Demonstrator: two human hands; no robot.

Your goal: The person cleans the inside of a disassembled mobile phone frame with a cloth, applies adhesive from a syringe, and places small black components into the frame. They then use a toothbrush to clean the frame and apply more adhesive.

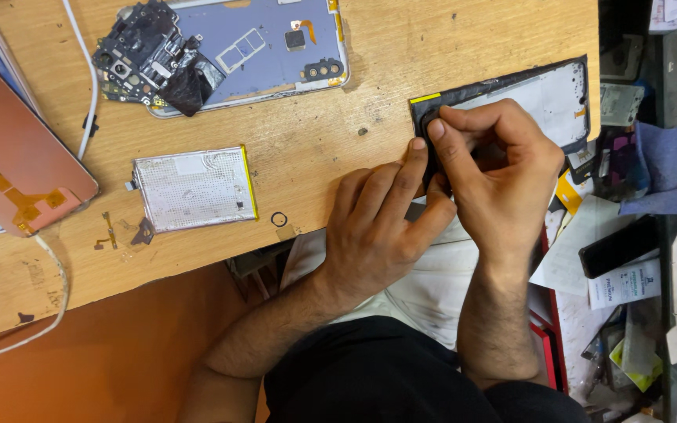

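A dark phone frame with a pale inner panel [534, 98] lies at the right end of the wooden table [315, 141], overhanging its front edge. My right hand [499, 168] pinches a black strip of material at the frame's left end, thumb and fingers closed on it. My left hand [378, 227] presses against that same end from below, forefinger stretched up along the frame's edge, steadying it.
A silver battery [193, 188] lies mid-table with a small black ring [279, 219] beside it. An opened phone back with a circuit board [225, 51] sits at the top. A pinkish phone panel [17, 164] and white cable [80, 78] are at left. Clutter fills the right side.
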